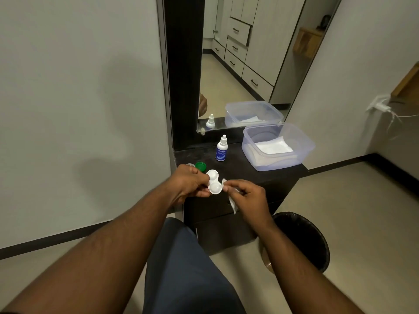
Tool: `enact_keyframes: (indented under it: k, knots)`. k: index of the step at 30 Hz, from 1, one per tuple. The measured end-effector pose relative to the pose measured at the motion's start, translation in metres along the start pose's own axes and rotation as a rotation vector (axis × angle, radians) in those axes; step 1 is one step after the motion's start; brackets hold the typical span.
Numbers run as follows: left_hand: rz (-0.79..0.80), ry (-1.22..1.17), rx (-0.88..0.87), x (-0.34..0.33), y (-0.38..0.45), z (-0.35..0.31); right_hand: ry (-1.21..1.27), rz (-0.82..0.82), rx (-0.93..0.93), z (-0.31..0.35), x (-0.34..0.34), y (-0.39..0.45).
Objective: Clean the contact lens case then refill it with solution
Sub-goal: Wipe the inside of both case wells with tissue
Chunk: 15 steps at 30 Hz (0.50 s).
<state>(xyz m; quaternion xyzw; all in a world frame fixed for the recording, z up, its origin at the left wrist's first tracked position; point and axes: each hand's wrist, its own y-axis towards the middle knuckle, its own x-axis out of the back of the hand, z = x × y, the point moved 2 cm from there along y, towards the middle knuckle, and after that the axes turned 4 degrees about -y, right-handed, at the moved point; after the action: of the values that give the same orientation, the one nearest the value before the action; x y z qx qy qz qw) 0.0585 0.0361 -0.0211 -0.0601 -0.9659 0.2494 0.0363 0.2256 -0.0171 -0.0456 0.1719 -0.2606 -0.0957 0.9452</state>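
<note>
My left hand (189,183) grips a white two-well contact lens case (214,181) by its left side, above the front of a dark cabinet top (235,165). Both wells are uncapped and face up. My right hand (246,196) pinches a white tissue (232,201) whose tip touches the case's right edge. A green cap (200,165) lies on the cabinet just behind my left hand, with a second cap (190,165) mostly hidden to its left. The small white solution bottle (221,148) with a blue label stands upright farther back.
A clear plastic tub (277,147) holding white tissues sits at the cabinet's back right. A mirror (244,64) rises behind the cabinet. A black-lined bin (301,240) stands on the floor to the right. A charger (381,106) hangs from the right wall.
</note>
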Motion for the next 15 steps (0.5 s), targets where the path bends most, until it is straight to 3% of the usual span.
enact_keyframes:
  k: [3,8,15]
  knots:
    - [-0.009,0.005,-0.024,0.000,0.000,0.001,0.065,0.045,-0.051,0.000,0.001,0.002]
    - [-0.021,0.006,-0.030,0.000,-0.001,0.002,-0.101,0.176,0.131,0.004,0.006,0.005]
    - [-0.007,0.010,-0.058,0.000,-0.002,0.002,-0.157,0.218,0.255,0.009,0.005,0.017]
